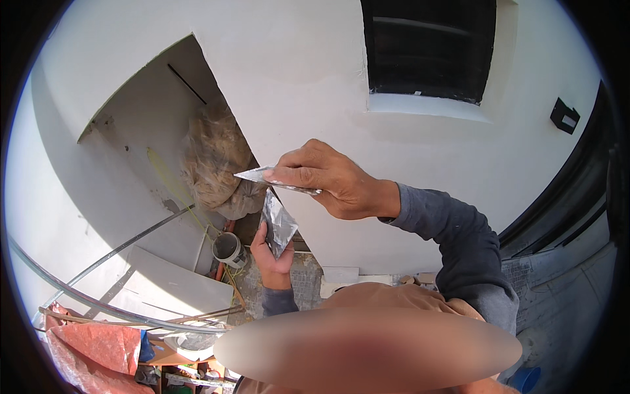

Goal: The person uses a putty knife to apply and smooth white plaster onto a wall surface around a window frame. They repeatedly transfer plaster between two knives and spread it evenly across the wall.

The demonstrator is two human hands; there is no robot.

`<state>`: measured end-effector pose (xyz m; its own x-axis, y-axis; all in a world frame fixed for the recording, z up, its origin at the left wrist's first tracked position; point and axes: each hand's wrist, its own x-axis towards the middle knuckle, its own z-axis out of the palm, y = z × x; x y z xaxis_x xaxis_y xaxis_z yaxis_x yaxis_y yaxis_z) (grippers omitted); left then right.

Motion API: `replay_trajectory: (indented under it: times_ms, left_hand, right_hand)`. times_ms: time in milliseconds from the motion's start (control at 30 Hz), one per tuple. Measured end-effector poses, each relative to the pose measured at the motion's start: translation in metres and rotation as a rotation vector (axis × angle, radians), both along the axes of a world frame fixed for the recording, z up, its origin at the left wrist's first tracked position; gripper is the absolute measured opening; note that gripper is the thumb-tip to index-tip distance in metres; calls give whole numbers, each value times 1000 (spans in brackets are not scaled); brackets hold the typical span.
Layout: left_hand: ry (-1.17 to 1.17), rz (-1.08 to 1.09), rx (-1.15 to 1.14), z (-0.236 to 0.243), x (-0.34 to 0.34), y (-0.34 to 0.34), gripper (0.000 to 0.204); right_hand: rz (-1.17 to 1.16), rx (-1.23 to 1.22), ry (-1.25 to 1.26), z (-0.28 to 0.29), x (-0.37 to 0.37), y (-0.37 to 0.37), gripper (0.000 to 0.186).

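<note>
My right hand (321, 177) is raised in front of the white wall, its fingers closed on a flat metal putty scraper (252, 174) with whitish smears on it. Just below, my left hand (272, 262) grips a second flat metal scraper (279, 226), silver with white residue along its face. The two blades are close together, tip near edge; I cannot tell whether they touch. The fingers of both hands partly hide the grips.
A white wall (295, 72) holds a dark window (430, 49). Inside a recess are plastic-wrapped bundles (220, 161) and a bucket (228, 248). A metal rail (125, 244) crosses the left side, above red sheeting (95, 348). A black wall box (564, 116) is at right.
</note>
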<state>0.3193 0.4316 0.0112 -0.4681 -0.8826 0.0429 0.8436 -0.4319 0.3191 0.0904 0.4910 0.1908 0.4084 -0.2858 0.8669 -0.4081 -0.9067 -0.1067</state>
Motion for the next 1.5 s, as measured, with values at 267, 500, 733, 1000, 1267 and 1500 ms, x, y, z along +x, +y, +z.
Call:
replay_trajectory:
  times_ms: [267,500,733,1000,1267,1500]
  left_hand:
    - [-99,-85,-179,110,-28,-4,29]
    - [-487,37,-494,170,-56,-19,24]
    - [-595,-27,-562,181,-72,-29,26]
    - [-403,254,-471,177,-64,-84,22]
    - [-271,268,-541,143,-79,-203,28]
    - [-240,261,-594,119,-101,-238,34]
  right_hand:
    - [-426,184,276,-21,-63,48,62]
    - [-409,-11,337,24,-94,62,56]
    - [-543,83,564,58,-76,73,51]
    - [-719,127,268,35,-82,67,48]
    - [-1293,-670,90,93,-83,-27,39]
    - [-1478,-946,155,160,-119,-69,30]
